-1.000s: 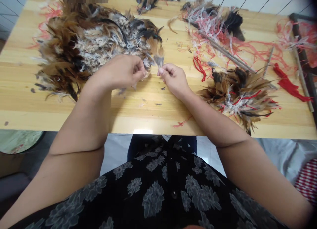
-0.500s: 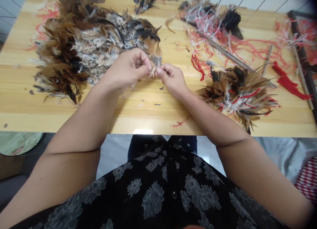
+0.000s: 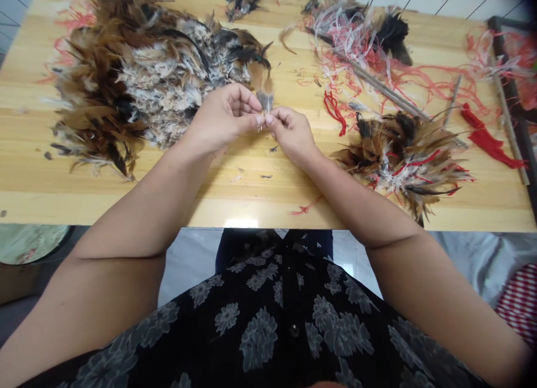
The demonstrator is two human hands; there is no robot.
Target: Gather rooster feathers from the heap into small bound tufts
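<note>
A small bunch of feathers [image 3: 264,92], brown at the tips and grey lower down, stands upright between my hands. My left hand [image 3: 230,112] pinches its pale quill ends between thumb and forefinger. From the other side my right hand [image 3: 290,129] closes thumb and forefinger on the same quills, and the fingertips of both hands meet. Left of them spreads a large heap of loose feathers [image 3: 163,85], brown, black and whitish, partly behind my left hand. By my right forearm lies a pile of feather bunches [image 3: 403,153] with red threads at their pale bases.
Red and white plastic strands [image 3: 344,32] lie tangled at the back right, with thin sticks [image 3: 384,91] beside them. Red yarn [image 3: 490,137] sits near a dark frame [image 3: 514,91] at the table's right. More feathers [image 3: 245,0] lie at the back edge of the wooden table [image 3: 218,200].
My left fingers have moved slightly right, closer against my right fingertips. The quill ends, spread out before, are now gathered more tightly in the pinch.
</note>
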